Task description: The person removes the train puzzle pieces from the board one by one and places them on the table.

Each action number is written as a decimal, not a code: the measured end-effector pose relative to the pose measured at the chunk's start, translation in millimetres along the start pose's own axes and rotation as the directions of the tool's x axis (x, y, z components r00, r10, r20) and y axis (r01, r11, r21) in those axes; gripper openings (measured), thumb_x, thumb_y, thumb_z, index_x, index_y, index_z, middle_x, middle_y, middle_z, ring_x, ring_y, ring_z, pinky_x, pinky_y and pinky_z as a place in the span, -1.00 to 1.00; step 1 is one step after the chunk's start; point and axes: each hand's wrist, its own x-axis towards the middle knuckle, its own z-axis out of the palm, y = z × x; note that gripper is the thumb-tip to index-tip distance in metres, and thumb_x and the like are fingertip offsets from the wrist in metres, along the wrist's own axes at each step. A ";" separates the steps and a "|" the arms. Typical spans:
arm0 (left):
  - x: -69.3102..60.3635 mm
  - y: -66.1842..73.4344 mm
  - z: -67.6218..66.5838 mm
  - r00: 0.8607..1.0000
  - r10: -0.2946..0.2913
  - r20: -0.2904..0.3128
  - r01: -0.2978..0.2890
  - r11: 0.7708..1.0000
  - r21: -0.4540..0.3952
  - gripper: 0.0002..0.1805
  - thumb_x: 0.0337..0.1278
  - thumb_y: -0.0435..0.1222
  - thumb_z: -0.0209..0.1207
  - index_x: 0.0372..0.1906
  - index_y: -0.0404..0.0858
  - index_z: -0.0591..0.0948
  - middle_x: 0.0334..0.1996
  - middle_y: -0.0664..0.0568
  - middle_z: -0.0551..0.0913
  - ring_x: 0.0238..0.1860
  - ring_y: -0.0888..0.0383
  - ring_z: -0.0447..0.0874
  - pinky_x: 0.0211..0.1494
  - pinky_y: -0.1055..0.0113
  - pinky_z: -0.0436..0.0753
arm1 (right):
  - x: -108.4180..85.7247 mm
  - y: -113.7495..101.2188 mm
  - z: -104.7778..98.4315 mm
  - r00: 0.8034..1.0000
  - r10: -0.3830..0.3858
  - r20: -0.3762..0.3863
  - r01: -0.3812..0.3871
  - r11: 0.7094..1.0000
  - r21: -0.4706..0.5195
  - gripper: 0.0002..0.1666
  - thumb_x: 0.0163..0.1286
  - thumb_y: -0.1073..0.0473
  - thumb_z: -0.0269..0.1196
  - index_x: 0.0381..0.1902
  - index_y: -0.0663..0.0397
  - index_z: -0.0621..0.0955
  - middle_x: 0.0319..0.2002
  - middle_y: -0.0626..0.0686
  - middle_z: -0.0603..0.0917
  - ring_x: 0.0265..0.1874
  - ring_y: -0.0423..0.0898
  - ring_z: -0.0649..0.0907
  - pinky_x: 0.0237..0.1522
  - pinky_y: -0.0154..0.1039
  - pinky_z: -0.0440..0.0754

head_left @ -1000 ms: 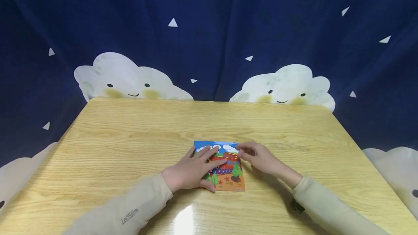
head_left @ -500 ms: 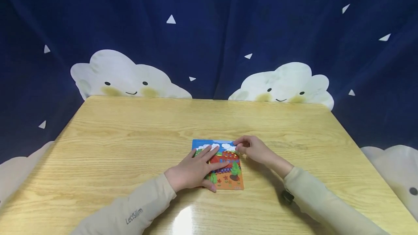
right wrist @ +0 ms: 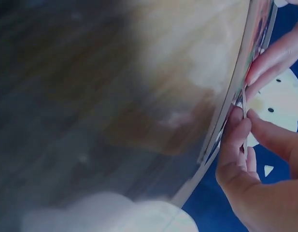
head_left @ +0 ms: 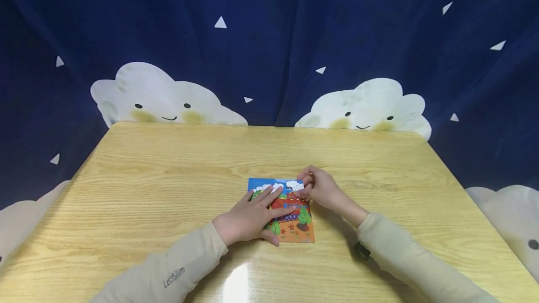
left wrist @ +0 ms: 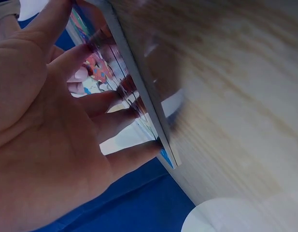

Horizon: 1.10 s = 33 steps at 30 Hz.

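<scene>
A small square jigsaw puzzle lies on the table, printed with a red train, trees, blue sky and clouds. My left hand rests on its left part with fingers spread. The left wrist view shows those fingertips touching the picture face of the puzzle, where cut lines run between pieces. At the upper right corner, my right hand pinches a thin puzzle piece between thumb and fingers. That piece is tilted up from the board, and its cloud print sits out of line. My left palm covers the puzzle's left side.
The light wooden table surrounds the puzzle on all sides. Behind it hangs a dark blue curtain with smiling clouds and white triangles. A small dark object shows under the right sleeve.
My right hand has moved up and slightly left along the puzzle's right edge, and the corner piece has come up in its pinch. The left hand has stayed nearly still on the puzzle.
</scene>
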 end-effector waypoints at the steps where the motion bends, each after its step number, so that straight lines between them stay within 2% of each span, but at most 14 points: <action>1: 0.0 0.0 -0.2 1.000 -0.001 0.003 0.001 1.000 -0.001 -0.15 0.05 0.22 0.20 0.48 0.13 0.30 0.54 -0.12 0.02 0.52 -0.12 -0.04 0.37 -0.22 0.20 | 0.5 -0.8 1.6 1.000 -0.021 0.000 0.021 1.000 -0.017 -0.63 0.15 0.43 0.42 -0.13 0.35 0.50 -0.44 0.09 0.61 -0.56 -0.17 0.54 -0.55 -0.35 0.51; 4: -0.1 0.3 -1.0 1.000 -0.006 0.007 0.006 1.000 -0.004 -0.16 0.06 0.22 0.20 0.49 0.13 0.29 0.54 -0.11 0.02 0.52 -0.11 -0.03 0.37 -0.23 0.20 | 1.3 -3.2 5.0 0.997 -0.075 -0.009 0.074 0.993 -0.096 -0.63 0.13 0.43 0.43 -0.16 0.29 0.51 -0.51 0.02 0.59 -0.60 -0.17 0.48 -0.58 -0.36 0.43; 8: -0.6 1.3 -2.2 1.000 -0.016 0.012 0.016 1.000 -0.004 -0.16 0.06 0.23 0.19 0.48 0.13 0.31 0.54 -0.10 0.02 0.52 -0.11 -0.03 0.37 -0.23 0.20 | 1.5 -4.1 5.2 0.996 -0.082 -0.017 0.079 0.986 -0.149 -0.67 0.14 0.40 0.44 -0.16 0.25 0.56 -0.53 -0.01 0.57 -0.59 -0.16 0.46 -0.55 -0.37 0.39; 16: 0.3 1.5 -2.5 1.000 -0.018 0.022 0.019 1.000 -0.024 -0.15 0.07 0.22 0.19 0.49 0.14 0.28 0.55 -0.10 0.00 0.53 -0.10 -0.07 0.39 -0.23 0.15 | -5.2 11.9 -16.1 0.994 -0.103 -0.027 0.095 0.975 -0.202 -0.67 0.12 0.37 0.45 -0.16 0.25 0.58 -0.54 -0.01 0.47 -0.62 -0.15 0.43 -0.56 -0.34 0.41; 21: 0.1 1.5 -2.4 0.999 -0.025 0.034 0.026 0.999 -0.029 -0.15 0.07 0.22 0.18 0.50 0.16 0.25 0.55 -0.09 -0.02 0.53 -0.08 -0.10 0.41 -0.22 0.12 | -14.0 25.9 -40.1 0.997 -0.075 -0.030 0.065 0.965 -0.252 -0.68 0.16 0.39 0.42 -0.15 0.25 0.56 -0.55 -0.01 0.45 -0.59 -0.13 0.42 -0.54 -0.32 0.37; 27: -1.1 1.9 -2.1 1.000 -0.014 0.023 0.015 0.999 -0.038 -0.14 0.06 0.20 0.19 0.50 0.15 0.25 0.55 -0.10 -0.02 0.53 -0.09 -0.10 0.40 -0.23 0.13 | -28.8 46.1 -78.7 0.999 0.026 -0.040 -0.036 0.961 -0.274 -0.69 0.20 0.38 0.39 -0.12 0.28 0.55 -0.52 0.03 0.57 -0.56 -0.10 0.53 -0.56 -0.29 0.47; 33: -1.4 1.9 -1.9 1.000 -0.020 0.022 0.021 0.999 -0.032 -0.14 0.06 0.21 0.19 0.50 0.16 0.25 0.55 -0.09 -0.02 0.54 -0.07 -0.11 0.41 -0.21 0.13 | -41.4 72.2 -118.9 0.995 0.062 -0.082 -0.087 0.932 -0.351 -0.70 0.18 0.39 0.39 -0.16 0.29 0.54 -0.45 0.07 0.63 -0.47 -0.08 0.56 -0.47 -0.23 0.49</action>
